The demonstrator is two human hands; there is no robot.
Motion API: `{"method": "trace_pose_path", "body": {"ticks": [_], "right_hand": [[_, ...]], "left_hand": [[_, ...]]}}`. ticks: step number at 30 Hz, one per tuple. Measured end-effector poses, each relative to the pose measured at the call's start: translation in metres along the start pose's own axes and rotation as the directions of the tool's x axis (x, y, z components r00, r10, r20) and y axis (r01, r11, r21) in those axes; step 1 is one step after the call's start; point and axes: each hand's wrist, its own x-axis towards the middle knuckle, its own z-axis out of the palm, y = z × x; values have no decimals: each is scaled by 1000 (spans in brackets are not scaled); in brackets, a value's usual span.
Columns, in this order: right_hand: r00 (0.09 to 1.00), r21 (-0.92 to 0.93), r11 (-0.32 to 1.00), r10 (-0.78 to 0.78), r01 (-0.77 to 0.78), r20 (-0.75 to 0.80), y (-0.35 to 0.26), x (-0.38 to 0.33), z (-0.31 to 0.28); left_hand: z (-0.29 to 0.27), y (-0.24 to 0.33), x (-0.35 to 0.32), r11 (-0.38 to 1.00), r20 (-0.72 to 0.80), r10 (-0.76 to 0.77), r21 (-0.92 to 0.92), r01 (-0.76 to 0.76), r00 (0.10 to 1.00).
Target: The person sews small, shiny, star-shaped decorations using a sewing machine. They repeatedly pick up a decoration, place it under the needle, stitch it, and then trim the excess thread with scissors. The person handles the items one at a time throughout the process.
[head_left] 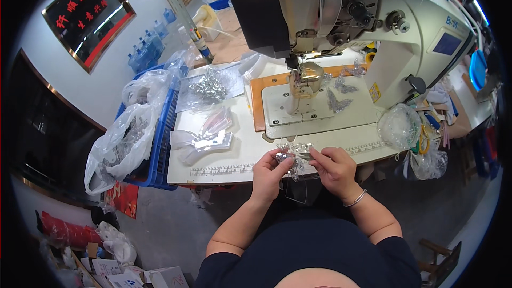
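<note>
At the front edge of the sewing table, my left hand is closed, pinching a glittering silver ornament between thumb and fingers. Facing it, my right hand is also closed, its fingertips at the ornament's right side. A narrow grey, metal-looking tip shows at those fingertips, too small to name. Thin thread hangs in a loop below the ornament. Beyond my hands stands a white sewing machine, its needle area above a metal plate. Several silver wing-shaped ornaments lie to the right of the needle.
Left on the table are a pile of silver pieces on plastic and some clear packets. A blue crate with plastic bags stands beside the table. A ruler strip runs along the front edge. A clear bag sits at right.
</note>
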Motion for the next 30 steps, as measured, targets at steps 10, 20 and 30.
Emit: {"method": "trace_pose_path", "body": {"ticks": [10, 20, 30], "right_hand": [[995, 83, 992, 99, -97, -12, -4, 0, 8], [996, 127, 990, 73, -66, -51, 1, 1, 14], [995, 143, 986, 90, -83, -40, 1, -3, 13]], "left_hand": [[2, -3, -1, 998, -1, -12, -56, 12, 1000], [1, -5, -2, 995, 23, -40, -87, 41, 999], [0, -6, -3, 999, 6, -8, -39, 8, 1000]]}}
